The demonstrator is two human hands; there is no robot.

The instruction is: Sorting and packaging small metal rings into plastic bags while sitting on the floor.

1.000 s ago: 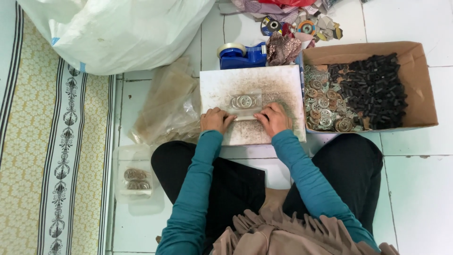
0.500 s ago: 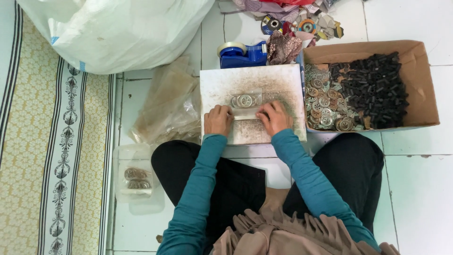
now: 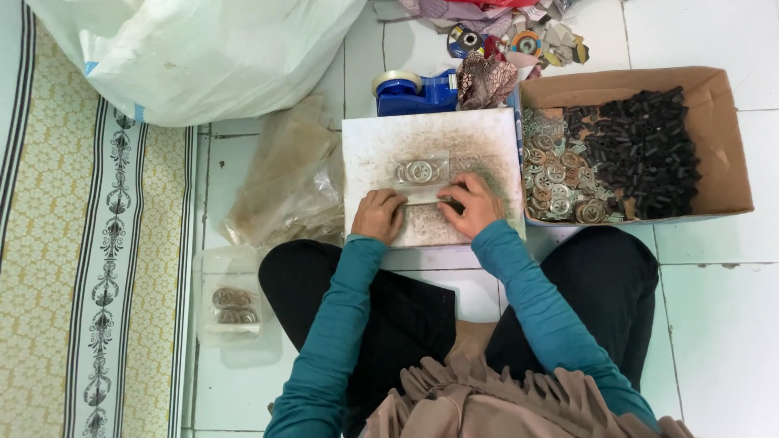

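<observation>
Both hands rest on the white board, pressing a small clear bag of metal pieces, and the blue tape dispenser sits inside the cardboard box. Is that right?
Not quite. In the head view the blue tape dispenser stands on the tiled floor just beyond the white board, not inside the cardboard box. The rest holds: left hand and right hand rest on the board, pressing the small clear bag.

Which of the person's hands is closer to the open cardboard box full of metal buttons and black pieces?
The right hand. It rests on the white board just left of the brown cardboard box, while the left hand lies farther left on the same board.
</observation>
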